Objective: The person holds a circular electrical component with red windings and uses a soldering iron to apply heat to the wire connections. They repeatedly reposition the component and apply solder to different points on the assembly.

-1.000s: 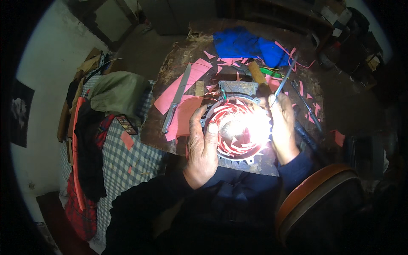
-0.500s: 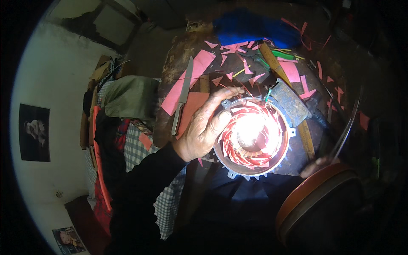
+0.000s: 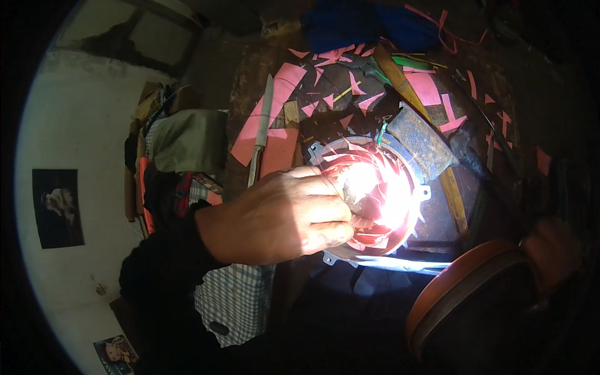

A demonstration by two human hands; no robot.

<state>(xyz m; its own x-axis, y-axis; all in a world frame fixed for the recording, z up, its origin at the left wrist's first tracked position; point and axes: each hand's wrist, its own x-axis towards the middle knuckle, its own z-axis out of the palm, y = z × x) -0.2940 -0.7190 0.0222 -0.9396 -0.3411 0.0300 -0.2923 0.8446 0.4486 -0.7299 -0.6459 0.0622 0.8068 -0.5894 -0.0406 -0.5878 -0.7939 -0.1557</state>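
A round metal motor stator (image 3: 417, 215) with red-and-white coil windings (image 3: 381, 234) sits in front of me, its bore washed out by a bright light. My left hand (image 3: 284, 215) lies over its left side, back up, fingers bent down onto the windings; the fingertips are partly hidden. My right hand (image 3: 551, 253), dark and smeared, is at the far right behind an orange-rimmed round object (image 3: 472, 265). Its fingers look curled, but their contents are hidden. A long shiny strip (image 3: 403, 265) runs below the stator toward that round object.
Beyond the stator lie a knife (image 3: 264, 122), pink insulation-paper scraps (image 3: 424, 89) and a wooden-handled hammer (image 3: 422, 140). Blue cloth (image 3: 350, 28) is bunched at the back. Checked fabric (image 3: 240, 297) hangs at left, beneath an olive cloth bundle (image 3: 190, 140).
My left hand has gone from holding the stator's outer rim to bending over its windings. My right hand has moved farther right. The shiny strip has swung from upright to flat below the stator.
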